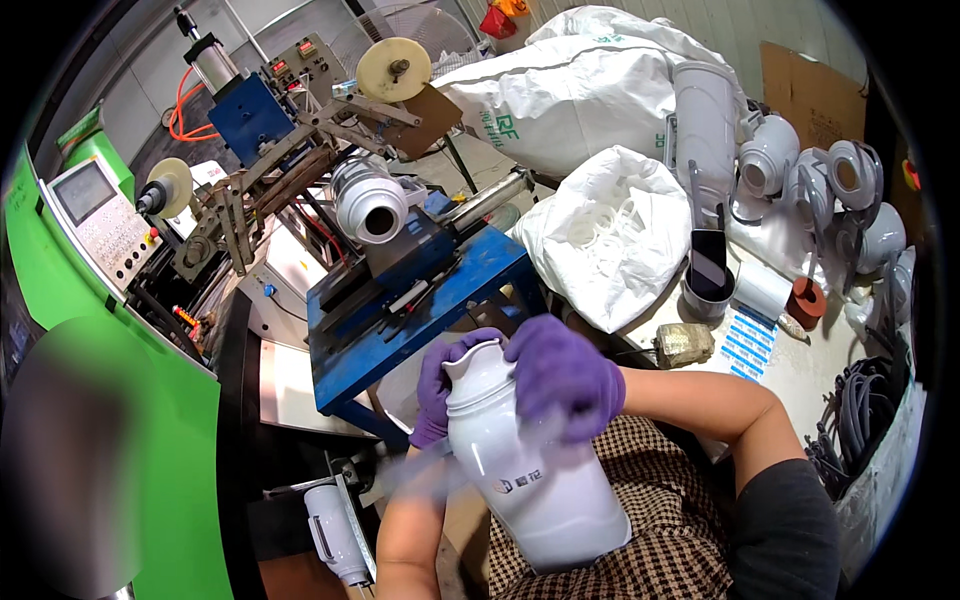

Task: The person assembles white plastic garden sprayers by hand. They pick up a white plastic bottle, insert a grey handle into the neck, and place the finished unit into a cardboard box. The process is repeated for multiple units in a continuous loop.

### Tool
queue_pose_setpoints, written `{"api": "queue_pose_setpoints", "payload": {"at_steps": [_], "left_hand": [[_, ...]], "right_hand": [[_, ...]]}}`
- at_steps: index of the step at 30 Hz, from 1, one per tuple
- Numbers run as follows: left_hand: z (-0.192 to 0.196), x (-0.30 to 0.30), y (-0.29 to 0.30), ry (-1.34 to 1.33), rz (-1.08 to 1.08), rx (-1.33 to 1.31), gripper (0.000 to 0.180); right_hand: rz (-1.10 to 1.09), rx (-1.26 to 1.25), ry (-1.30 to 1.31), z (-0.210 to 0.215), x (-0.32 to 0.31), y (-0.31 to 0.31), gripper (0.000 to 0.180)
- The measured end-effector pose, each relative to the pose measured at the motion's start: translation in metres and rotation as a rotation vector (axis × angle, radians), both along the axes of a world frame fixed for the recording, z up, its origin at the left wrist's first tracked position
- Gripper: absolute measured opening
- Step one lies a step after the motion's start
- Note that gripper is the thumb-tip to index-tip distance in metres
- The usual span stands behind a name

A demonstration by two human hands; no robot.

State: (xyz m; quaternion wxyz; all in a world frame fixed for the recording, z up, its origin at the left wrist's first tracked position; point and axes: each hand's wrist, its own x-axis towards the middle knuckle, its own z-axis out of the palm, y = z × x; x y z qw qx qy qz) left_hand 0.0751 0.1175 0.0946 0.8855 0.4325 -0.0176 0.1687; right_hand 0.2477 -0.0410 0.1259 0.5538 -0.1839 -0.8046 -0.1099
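A pale grey-white jug body (515, 455) with a pouring lip at its neck leans in front of me, its base over my checked apron (650, 490). Wearing a purple glove, my left hand (433, 390) grips the jug's neck from the left, fingers curled over the rim. My right hand (567, 380), also gloved in purple, is closed like a fist against the neck's right side and smeared by motion. What its fingers hold cannot be made out. A blurred pale band (425, 465) runs across the jug's left side.
Beyond stands a blue machine table (430, 325) with another jug (372, 205) clamped on it. A green machine (150, 400) flanks my left. At right, a white sack (610, 230) of pale rings adjoins a table holding several jugs (770, 155), a phone (708, 260) and a tape roll (806, 302).
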Motion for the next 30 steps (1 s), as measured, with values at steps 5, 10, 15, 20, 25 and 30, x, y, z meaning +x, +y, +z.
{"api": "queue_pose_setpoints", "payload": {"at_steps": [5,10,15,20,25,30], "left_hand": [[-0.002,0.005,-0.017,0.111,0.260,0.035,0.053],[0.007,0.011,-0.011,0.131,0.085,-0.096,0.056],[-0.007,0.024,-0.015,0.129,0.236,-0.022,0.054],[-0.001,0.022,-0.023,0.072,-0.081,-0.211,0.068],[-0.028,0.031,-0.005,-0.088,0.398,0.019,0.074],[-0.012,0.031,-0.025,-0.171,0.559,0.335,0.076]], "right_hand": [[-0.270,0.117,0.066,-0.002,-0.017,-0.008,0.021],[-0.243,-0.663,0.947,-0.023,-0.019,0.016,0.018],[-0.255,-0.291,0.456,-0.020,-0.011,0.001,0.018],[0.174,-0.471,0.386,-0.013,0.015,-0.006,0.026],[0.385,-1.159,0.600,-0.002,0.040,-0.020,0.031],[0.244,-0.675,0.456,-0.021,0.044,-0.018,0.030]]}}
